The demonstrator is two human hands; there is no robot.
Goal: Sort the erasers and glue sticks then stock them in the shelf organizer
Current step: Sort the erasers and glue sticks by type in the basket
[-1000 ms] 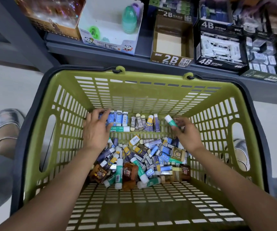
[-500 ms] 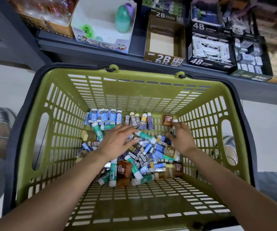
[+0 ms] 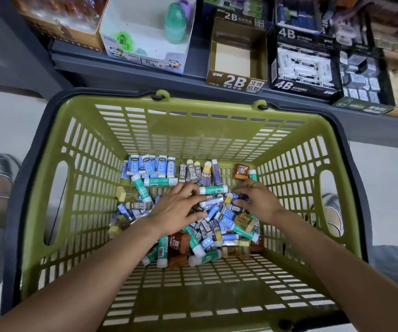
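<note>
1. Both hands are down in the green basket [image 3: 193, 130], working the mixed heap [image 3: 217, 224] of erasers and glue sticks in its middle. The step in hand looks like sorting by kind, since neat rows already stand along the far wall.

2. The left hand [image 3: 176, 212] lies flat on the heap with fingers spread, gripping nothing that shows; its fingertips sit just beside a green-and-white glue stick [image 3: 213, 189] lying crosswise (the obvious next pick).

3. The right hand [image 3: 257, 202] rests palm-down on the heap's right side, fingers curled toward a dark eraser; whether it actually pinches one I cannot tell, as the fingertips are buried among the packs.

4. To do this well, lift one kind at a time instead of raking, so the blue erasers [image 3: 149, 165] lined up at the far left and the 2B erasers [image 3: 190, 172] next to them are not knocked over.

5. Lay glue sticks beside the two already placed below the blue row [image 3: 161, 181], all pointing the same way.

6. The brown eraser [image 3: 241, 171] in the far right corner marks a third group (keep it apart).

7. Nothing has reached the shelf: the 2B box [image 3: 237, 61] behind the basket is empty, so stocking waits until the heap is cleared.
</note>
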